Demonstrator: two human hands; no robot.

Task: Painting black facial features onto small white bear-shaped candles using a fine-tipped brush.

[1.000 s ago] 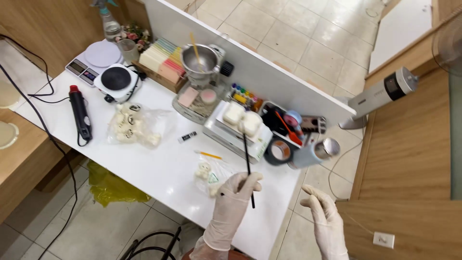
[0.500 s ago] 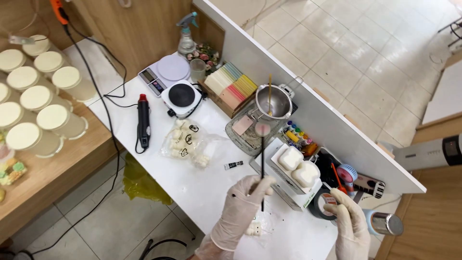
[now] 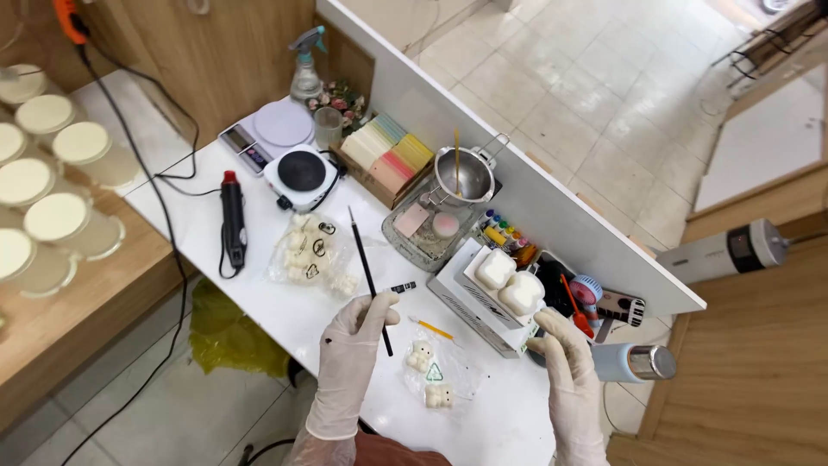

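Note:
My left hand [image 3: 355,345], in a clear glove, grips a thin black paintbrush [image 3: 366,267] that points up and away over the white table [image 3: 259,306]. Just right of it lies a clear bag holding small white bear-shaped figures [image 3: 429,375]. My gloved right hand [image 3: 565,367] rests with its fingers against the near corner of a white box [image 3: 483,312] that carries white moulded blocks [image 3: 511,281]. A small yellow stick [image 3: 431,328] lies between the two hands.
Further back stand a metal pouring pot [image 3: 470,175], a glass tray [image 3: 427,231], coloured wax sheets [image 3: 388,155], a hot plate [image 3: 302,173], a scale [image 3: 272,129], a black heat gun [image 3: 232,220] and another bag of white figures [image 3: 312,255]. Filled white candle jars [image 3: 52,185] crowd the wooden shelf at left.
The view has swung right and closer. My left hand has tilted the paintbrush leftward. My right hand has come to the corner of the white box.

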